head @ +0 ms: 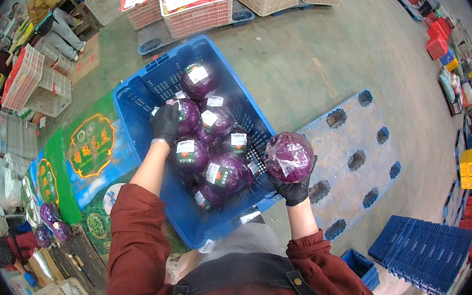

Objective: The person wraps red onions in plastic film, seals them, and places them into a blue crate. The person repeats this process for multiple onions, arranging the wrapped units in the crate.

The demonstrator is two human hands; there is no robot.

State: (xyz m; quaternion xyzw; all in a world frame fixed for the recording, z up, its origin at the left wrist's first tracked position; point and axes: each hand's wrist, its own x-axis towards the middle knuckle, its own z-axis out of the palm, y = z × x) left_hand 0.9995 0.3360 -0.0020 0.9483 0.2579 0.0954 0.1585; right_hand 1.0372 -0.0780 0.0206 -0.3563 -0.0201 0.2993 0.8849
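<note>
Before me is a blue plastic crate point(232, 73) with several film-wrapped red cabbages point(224, 174), most bearing white labels. My left hand point(166, 122), in a black glove, reaches into the crate and rests against the left side of a red cabbage point(188, 116); whether it grips it I cannot tell, as the fingers are partly hidden. Just outside the crate's right edge, my right hand point(296, 189), gloved in black too, holds up a wrapped red cabbage point(289, 156) from beneath. No label shows on that cabbage's visible side.
A worn blue pallet point(349, 182) lies on the floor at right. Folded blue crates point(422, 248) are stacked at lower right. Red and white crates point(198, 16) stand on a pallet beyond. More wrapped red cabbages point(54, 223) sit at left, near a knife. People are at the far left.
</note>
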